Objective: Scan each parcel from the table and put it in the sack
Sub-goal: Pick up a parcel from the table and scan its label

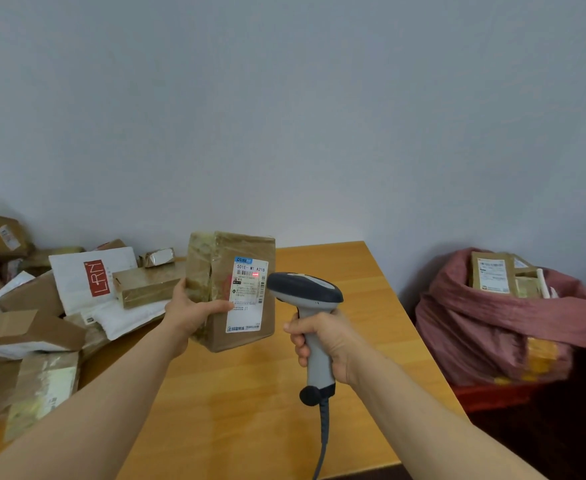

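Observation:
My left hand (188, 310) grips a brown taped cardboard parcel (215, 271) from its left side and holds it upright above the wooden table (319, 341). Its white shipping label (246, 294) faces me, and a red scan light shows on the barcode. My right hand (322, 342) grips the handle of a grey barcode scanner (303, 289), whose head points at the label from just right of it. The scanner's cable hangs down toward the table's front edge. A reddish sack (485, 327) stands to the right of the table, open, with several parcels inside.
A heap of parcels (42, 306) covers the table's left side: brown boxes, white mailers, one with a red logo (95, 277). A grey wall runs behind. The sack rests on a red base (492, 393) beside the table's right edge.

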Motion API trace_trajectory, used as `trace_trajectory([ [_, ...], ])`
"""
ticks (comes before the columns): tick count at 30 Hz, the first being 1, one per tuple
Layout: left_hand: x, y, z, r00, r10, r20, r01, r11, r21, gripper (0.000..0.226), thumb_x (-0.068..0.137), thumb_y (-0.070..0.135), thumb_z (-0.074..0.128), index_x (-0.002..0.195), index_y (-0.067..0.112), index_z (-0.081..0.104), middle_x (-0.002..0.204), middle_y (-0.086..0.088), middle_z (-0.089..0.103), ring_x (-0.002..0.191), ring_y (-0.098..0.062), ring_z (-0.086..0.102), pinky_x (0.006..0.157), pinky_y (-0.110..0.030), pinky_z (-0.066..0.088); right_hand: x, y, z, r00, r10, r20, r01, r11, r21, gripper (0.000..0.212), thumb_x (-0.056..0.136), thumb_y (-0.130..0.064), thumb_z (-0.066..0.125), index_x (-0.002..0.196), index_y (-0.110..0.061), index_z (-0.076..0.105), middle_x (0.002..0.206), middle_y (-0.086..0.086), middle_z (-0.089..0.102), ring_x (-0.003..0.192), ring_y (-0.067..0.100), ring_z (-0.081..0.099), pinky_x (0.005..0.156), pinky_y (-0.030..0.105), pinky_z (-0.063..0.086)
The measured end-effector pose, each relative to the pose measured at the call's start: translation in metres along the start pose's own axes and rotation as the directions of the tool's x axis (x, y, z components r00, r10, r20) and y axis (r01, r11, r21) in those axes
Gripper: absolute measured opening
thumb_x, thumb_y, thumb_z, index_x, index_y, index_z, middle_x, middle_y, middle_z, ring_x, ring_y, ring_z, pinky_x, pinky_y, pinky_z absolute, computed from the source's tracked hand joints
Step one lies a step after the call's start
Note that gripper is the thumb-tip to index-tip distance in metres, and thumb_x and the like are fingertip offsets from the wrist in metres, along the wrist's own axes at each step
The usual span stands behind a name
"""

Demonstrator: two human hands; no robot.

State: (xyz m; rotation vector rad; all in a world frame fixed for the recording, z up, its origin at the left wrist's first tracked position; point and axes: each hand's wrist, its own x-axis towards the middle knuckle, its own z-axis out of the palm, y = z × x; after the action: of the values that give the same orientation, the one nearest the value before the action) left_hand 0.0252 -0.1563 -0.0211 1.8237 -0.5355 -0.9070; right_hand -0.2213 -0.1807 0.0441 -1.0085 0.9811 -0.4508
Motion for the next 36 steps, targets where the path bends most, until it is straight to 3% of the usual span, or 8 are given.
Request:
trace_trajectory([
  [21, 0.014, -0.011, 0.039, 0.992, -0.036, 0.12, 0.027, 0.997, 0.075, 0.124, 0.053, 0.021, 0.092, 0.151, 0.026, 0.016, 0.14, -0.007, 0.045, 0.122, -0.033, 0.048, 0.099, -0.055, 0.043, 0.006, 0.017, -0.019, 0.991, 0.056, -0.122, -0.043, 0.994, 0.104, 0.02, 0.077, -0.002, 0.071, 0.064, -0.008, 0.058, 0.05, 0.005, 0.051, 0.039, 0.015, 0.042, 0.044, 0.023, 0.04],
  [24, 0.008, -0.014, 0.052, 0.99, -0.037, 0.137, 0.026, 0.996, 0.082, 0.116, 0.055, 0.022, 0.091, 0.148, 0.026, 0.021, 0.128, -0.003, 0.051, 0.114, -0.029, 0.052, 0.094, -0.05, 0.047, 0.007, 0.021, -0.031, 0.992, 0.05, -0.117, -0.03, 0.986, 0.165, 0.014, 0.078, -0.004, 0.072, 0.068, -0.007, 0.062, 0.054, 0.007, 0.057, 0.039, 0.015, 0.044, 0.044, 0.023, 0.041],
  [26, 0.0, -0.011, 0.064, 0.985, -0.036, 0.167, 0.029, 0.999, 0.046, 0.095, 0.059, 0.023, 0.089, 0.137, 0.03, 0.034, 0.11, 0.004, 0.056, 0.099, -0.023, 0.056, 0.081, -0.044, 0.049, 0.006, 0.024, -0.045, 0.991, 0.029, -0.133, 0.002, 0.973, 0.231, 0.009, 0.079, -0.005, 0.073, 0.077, -0.005, 0.065, 0.061, 0.012, 0.065, 0.04, 0.015, 0.047, 0.044, 0.024, 0.044],
  [29, -0.018, -0.001, 0.088, 0.969, -0.069, 0.239, 0.07, 0.998, 0.002, 0.055, 0.068, 0.034, 0.083, 0.112, 0.028, 0.049, 0.1, 0.005, 0.064, 0.087, -0.019, 0.062, 0.063, -0.033, 0.049, 0.002, 0.029, -0.08, 0.972, 0.026, -0.234, 0.049, 0.95, 0.309, 0.012, 0.08, -0.005, 0.073, 0.089, -0.004, 0.063, 0.073, 0.017, 0.071, 0.045, 0.018, 0.054, 0.046, 0.025, 0.046],
  [32, -0.041, 0.013, 0.127, 0.934, -0.086, 0.347, 0.066, 0.995, 0.068, 0.06, 0.059, 0.053, 0.075, 0.113, 0.034, 0.058, 0.103, 0.002, 0.07, 0.095, -0.021, 0.064, 0.07, -0.035, 0.052, -0.008, 0.032, -0.129, 0.945, 0.016, -0.326, 0.106, 0.93, 0.352, 0.012, 0.082, -0.004, 0.072, 0.09, -0.007, 0.065, 0.078, 0.013, 0.073, 0.06, 0.02, 0.067, 0.051, 0.026, 0.048],
  [36, -0.073, 0.03, 0.197, 0.886, -0.097, 0.453, 0.049, 0.992, 0.116, 0.076, 0.043, 0.065, 0.073, 0.113, 0.04, 0.058, 0.103, 0.003, 0.071, 0.097, -0.019, 0.064, 0.07, -0.034, 0.049, -0.026, 0.03, -0.201, 0.914, -0.005, -0.405, 0.161, 0.922, 0.353, 0.021, 0.078, -0.004, 0.075, 0.097, -0.006, 0.067, 0.079, 0.007, 0.071, 0.07, 0.019, 0.067, 0.055, 0.027, 0.051],
])
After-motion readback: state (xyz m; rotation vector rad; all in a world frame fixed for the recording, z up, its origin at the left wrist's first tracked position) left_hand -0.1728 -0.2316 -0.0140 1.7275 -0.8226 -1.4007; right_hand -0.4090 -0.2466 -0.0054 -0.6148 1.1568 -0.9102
